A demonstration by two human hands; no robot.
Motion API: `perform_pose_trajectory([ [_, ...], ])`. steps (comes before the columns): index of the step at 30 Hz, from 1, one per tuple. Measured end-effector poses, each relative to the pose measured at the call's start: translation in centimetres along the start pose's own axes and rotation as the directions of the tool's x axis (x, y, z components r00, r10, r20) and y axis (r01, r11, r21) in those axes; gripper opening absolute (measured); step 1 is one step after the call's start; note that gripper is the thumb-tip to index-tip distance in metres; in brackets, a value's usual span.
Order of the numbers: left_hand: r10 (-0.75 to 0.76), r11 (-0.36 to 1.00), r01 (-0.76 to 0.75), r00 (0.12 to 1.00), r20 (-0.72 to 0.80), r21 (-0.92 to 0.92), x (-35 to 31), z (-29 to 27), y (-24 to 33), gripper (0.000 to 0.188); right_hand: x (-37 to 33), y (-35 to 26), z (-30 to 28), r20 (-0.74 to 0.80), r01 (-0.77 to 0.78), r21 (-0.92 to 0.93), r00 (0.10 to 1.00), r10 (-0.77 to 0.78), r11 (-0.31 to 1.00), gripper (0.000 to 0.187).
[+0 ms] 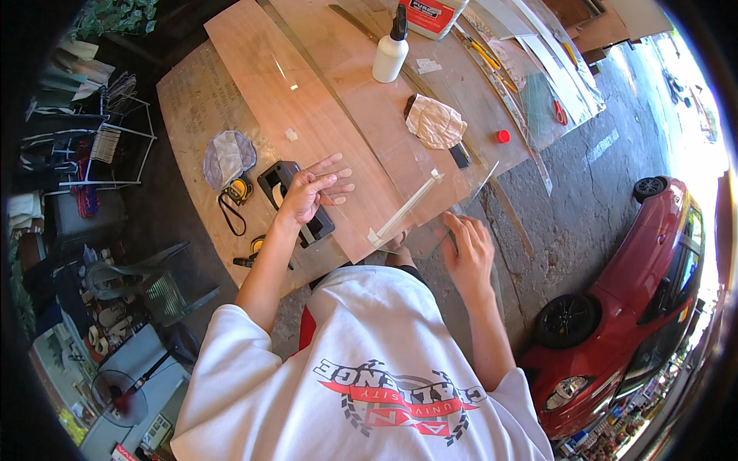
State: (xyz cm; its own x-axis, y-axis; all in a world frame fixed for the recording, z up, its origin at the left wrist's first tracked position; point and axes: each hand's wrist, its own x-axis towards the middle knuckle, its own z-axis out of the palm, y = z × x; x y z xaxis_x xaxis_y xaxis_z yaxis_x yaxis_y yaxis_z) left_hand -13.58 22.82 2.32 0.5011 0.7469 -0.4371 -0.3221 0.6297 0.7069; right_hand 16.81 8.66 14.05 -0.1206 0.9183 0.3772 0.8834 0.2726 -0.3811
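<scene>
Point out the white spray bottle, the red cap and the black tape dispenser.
White spray bottle (pixel 390 59), head view: on its body.
Red cap (pixel 503 137), head view: on its middle.
Black tape dispenser (pixel 317 228), head view: on its lower end.

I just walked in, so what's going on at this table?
A person in a white shirt is at the table. Their left hand, fingers spread, is over a black tape dispenser; touching or not is unclear. Their right hand is near the table's edge, right of a pale strip; I can't tell if it holds anything. A spray bottle stands farther back, and a crumpled cloth lies nearer.
</scene>
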Motion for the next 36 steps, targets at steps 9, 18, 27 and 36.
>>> perform_pose_trajectory([
  [9, -0.068, 0.995, 0.062, 0.995, 0.076, 0.082, 0.8, -0.5, 1.3, 0.051, 3.0, 1.2, -3.3, 0.234, 0.169, -0.072, 0.961, -0.148, 0.983, 0.024],
  [18, -0.196, 0.962, 0.162, 0.970, 0.141, 0.219, 5.1, -0.6, 3.7, 0.048, 3.0, 2.9, -2.5, 0.481, 0.195, 0.083, 0.851, -0.211, 0.977, 0.018],
  [27, -0.208, 0.886, 0.106, 0.961, 0.182, 0.452, 9.1, 1.7, 7.3, 0.043, 2.6, 2.1, -3.1, 0.357, -0.003, 0.204, 0.931, -0.072, 0.979, 0.015],
  [36, -0.244, 0.655, 0.126, 0.968, 0.051, 0.745, 10.2, 7.3, 13.8, 0.027, 1.6, 2.6, -1.6, 0.320, -0.322, 0.419, 0.927, 0.194, 0.849, 0.009],
])
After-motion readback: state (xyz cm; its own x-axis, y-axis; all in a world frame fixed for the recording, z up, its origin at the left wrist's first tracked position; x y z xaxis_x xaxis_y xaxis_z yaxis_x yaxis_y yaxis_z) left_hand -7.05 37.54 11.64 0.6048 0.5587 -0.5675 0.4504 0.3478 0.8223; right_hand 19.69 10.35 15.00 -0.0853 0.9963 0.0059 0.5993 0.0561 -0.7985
